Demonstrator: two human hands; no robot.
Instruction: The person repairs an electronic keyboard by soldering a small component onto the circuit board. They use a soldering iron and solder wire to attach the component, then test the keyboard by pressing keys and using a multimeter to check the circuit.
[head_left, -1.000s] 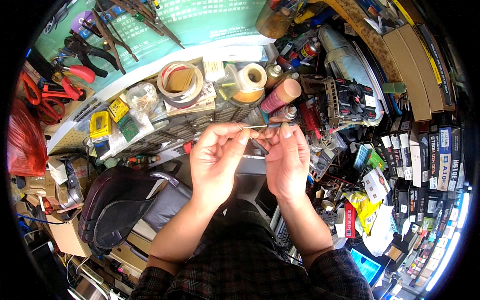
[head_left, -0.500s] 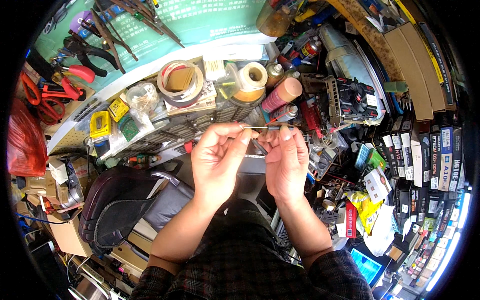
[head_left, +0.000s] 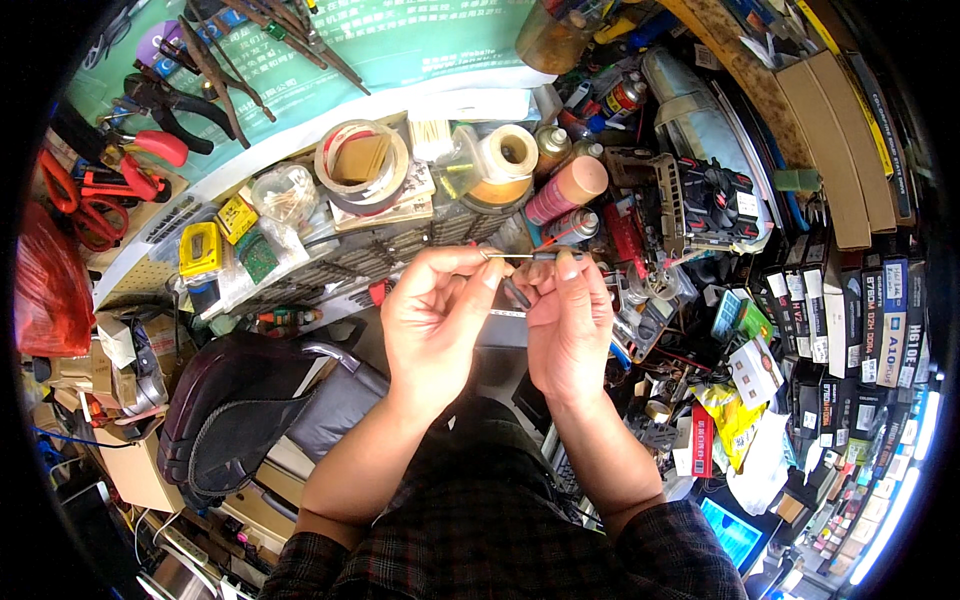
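Right hand (head_left: 572, 330) is sitting slightly nearer the left hand (head_left: 435, 322) than before. Both are curling nearly closed: left is pinching the bare end, right the dark end, of a slim rod (head_left: 515, 256) lying level between them. Beneath, a short dark piece (head_left: 517, 293) is showing, holder unclear.

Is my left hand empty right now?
No, your left hand pinches the end of a thin metal rod between thumb and forefinger.
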